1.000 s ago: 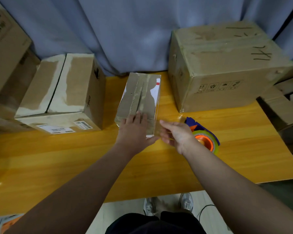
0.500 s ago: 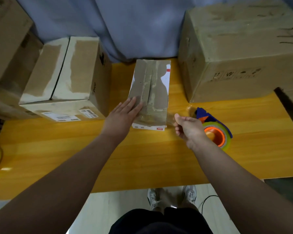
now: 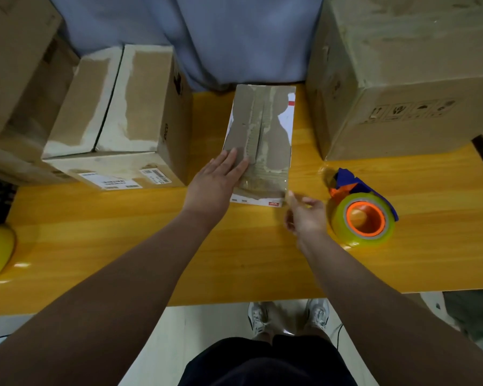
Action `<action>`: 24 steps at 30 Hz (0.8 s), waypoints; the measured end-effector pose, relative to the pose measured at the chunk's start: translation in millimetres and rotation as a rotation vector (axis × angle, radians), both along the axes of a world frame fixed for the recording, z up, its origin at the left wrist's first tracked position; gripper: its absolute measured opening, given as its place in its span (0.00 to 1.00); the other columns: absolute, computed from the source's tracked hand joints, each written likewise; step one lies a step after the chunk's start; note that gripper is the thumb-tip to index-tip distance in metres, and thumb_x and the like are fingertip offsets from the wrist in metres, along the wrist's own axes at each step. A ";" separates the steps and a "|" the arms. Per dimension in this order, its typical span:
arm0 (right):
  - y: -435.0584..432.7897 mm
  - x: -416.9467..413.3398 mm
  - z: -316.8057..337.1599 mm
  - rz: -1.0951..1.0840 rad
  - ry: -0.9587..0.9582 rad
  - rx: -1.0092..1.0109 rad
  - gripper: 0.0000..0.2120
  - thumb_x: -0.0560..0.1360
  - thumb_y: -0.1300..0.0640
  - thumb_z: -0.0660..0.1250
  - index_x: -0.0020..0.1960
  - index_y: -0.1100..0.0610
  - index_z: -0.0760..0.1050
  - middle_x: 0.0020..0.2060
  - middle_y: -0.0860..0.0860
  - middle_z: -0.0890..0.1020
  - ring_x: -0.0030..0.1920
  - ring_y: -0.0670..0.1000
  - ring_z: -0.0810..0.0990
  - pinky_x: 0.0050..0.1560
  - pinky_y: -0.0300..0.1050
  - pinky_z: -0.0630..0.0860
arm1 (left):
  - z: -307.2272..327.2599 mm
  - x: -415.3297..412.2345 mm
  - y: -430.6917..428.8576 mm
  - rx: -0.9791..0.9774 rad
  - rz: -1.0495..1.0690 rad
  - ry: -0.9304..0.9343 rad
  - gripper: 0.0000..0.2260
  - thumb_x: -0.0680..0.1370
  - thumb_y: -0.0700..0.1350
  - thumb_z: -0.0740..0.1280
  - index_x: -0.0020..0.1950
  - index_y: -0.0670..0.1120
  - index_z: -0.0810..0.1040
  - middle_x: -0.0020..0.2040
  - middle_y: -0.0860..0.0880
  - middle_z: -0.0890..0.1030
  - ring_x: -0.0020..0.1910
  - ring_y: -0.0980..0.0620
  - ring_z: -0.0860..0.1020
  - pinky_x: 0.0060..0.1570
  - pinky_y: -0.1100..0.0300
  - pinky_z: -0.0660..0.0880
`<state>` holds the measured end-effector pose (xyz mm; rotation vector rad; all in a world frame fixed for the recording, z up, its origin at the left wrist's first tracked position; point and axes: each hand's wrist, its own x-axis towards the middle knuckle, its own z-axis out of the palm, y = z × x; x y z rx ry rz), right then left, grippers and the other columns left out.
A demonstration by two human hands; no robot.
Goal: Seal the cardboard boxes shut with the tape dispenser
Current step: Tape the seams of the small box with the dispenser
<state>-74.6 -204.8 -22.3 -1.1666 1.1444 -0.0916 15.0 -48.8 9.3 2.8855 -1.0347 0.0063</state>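
Table [image 3: 123, 232]: one. Cardboard boxes on it: three, namely small box [image 3: 265, 135], medium box [image 3: 117, 107], large box [image 3: 402, 79]. Fourth box [image 3: 14, 57]: far left. Tape dispenser [image 3: 363, 215]: one. Hands: left hand [image 3: 215, 185], right hand [image 3: 306, 215].

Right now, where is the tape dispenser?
Head view: the blue-and-orange tape dispenser lies on the yellow wooden table, right of the right hand, before the large cardboard box.

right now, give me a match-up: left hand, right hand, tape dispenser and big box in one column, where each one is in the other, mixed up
1 left hand
2 right hand
3 tape dispenser
4 big box

a back right of the table
b flat on the small box top
c lying on the table, orange core up
d by the small box's near right corner

Pairs: 1-b, 2-d, 3-c, 4-a
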 end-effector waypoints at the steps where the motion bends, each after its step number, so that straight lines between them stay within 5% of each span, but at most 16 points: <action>1: -4.7 -3.2 -0.6 0.013 -0.035 -0.144 0.09 0.78 0.54 0.67 0.55 0.54 0.70 0.46 0.54 0.78 0.43 0.52 0.79 0.42 0.45 0.78 | 1.2 0.8 0.1 0.007 -0.006 -0.001 0.28 0.82 0.38 0.56 0.79 0.52 0.50 0.79 0.48 0.50 0.78 0.49 0.50 0.74 0.57 0.47; 4: -9.2 -7.1 13.0 0.071 -0.340 -0.233 0.17 0.81 0.64 0.57 0.70 0.58 0.69 0.65 0.49 0.74 0.65 0.47 0.72 0.65 0.38 0.70 | 2.7 1.1 0.1 0.006 -0.018 -0.007 0.28 0.82 0.37 0.56 0.79 0.51 0.50 0.79 0.47 0.51 0.77 0.48 0.50 0.74 0.57 0.47; 7: 17.1 -7.1 14.9 0.393 -0.526 -0.063 0.34 0.79 0.70 0.56 0.78 0.52 0.47 0.70 0.42 0.61 0.68 0.42 0.63 0.59 0.25 0.66 | 1.1 -0.7 -0.5 -0.013 -0.010 -0.002 0.27 0.82 0.36 0.56 0.78 0.50 0.52 0.79 0.47 0.53 0.77 0.48 0.52 0.74 0.57 0.50; 9: 25.4 -10.5 3.4 0.542 -0.476 -0.092 0.43 0.75 0.72 0.59 0.77 0.50 0.36 0.75 0.44 0.51 0.73 0.44 0.56 0.67 0.34 0.63 | 0.6 -0.9 -0.5 -0.017 -0.007 0.006 0.27 0.82 0.37 0.56 0.78 0.50 0.52 0.79 0.47 0.53 0.77 0.48 0.51 0.73 0.57 0.51; 11: 9.9 -16.7 -3.1 0.685 -0.376 -0.223 0.44 0.74 0.74 0.59 0.78 0.50 0.37 0.77 0.47 0.50 0.74 0.45 0.53 0.72 0.41 0.58 | 1.1 0.4 0.2 -0.005 -0.020 0.010 0.27 0.82 0.37 0.56 0.78 0.51 0.51 0.79 0.48 0.51 0.77 0.48 0.51 0.74 0.57 0.51; 14: -21.9 -26.3 0.8 0.745 -0.297 -0.540 0.31 0.76 0.71 0.61 0.76 0.56 0.59 0.68 0.47 0.68 0.70 0.45 0.65 0.70 0.39 0.63 | -0.2 1.9 1.9 0.009 -0.031 0.003 0.28 0.82 0.37 0.56 0.79 0.51 0.50 0.79 0.48 0.51 0.77 0.49 0.50 0.74 0.56 0.52; 17: -28.0 -23.2 7.3 0.572 -0.386 -0.707 0.13 0.76 0.68 0.64 0.59 0.58 0.77 0.49 0.45 0.81 0.52 0.46 0.80 0.52 0.36 0.76 | -3.3 0.6 1.0 -0.012 -0.011 0.003 0.27 0.82 0.38 0.57 0.78 0.51 0.52 0.79 0.48 0.52 0.77 0.49 0.51 0.73 0.55 0.55; 20: -19.4 -9.1 3.7 0.476 -0.429 -0.641 0.09 0.78 0.65 0.64 0.54 0.54 0.72 0.38 0.44 0.80 0.42 0.45 0.80 0.45 0.33 0.74 | -4.2 1.0 1.0 -0.028 -0.012 0.001 0.27 0.82 0.38 0.57 0.78 0.51 0.53 0.78 0.48 0.53 0.77 0.49 0.52 0.72 0.55 0.57; 24: -24.2 -4.9 3.1 0.608 -0.388 -0.695 0.20 0.76 0.64 0.68 0.65 0.53 0.68 0.36 0.46 0.76 0.39 0.40 0.76 0.43 0.31 0.72 | -2.9 3.7 3.8 -0.044 -0.040 -0.009 0.27 0.82 0.38 0.59 0.78 0.52 0.55 0.78 0.48 0.55 0.77 0.48 0.54 0.70 0.53 0.62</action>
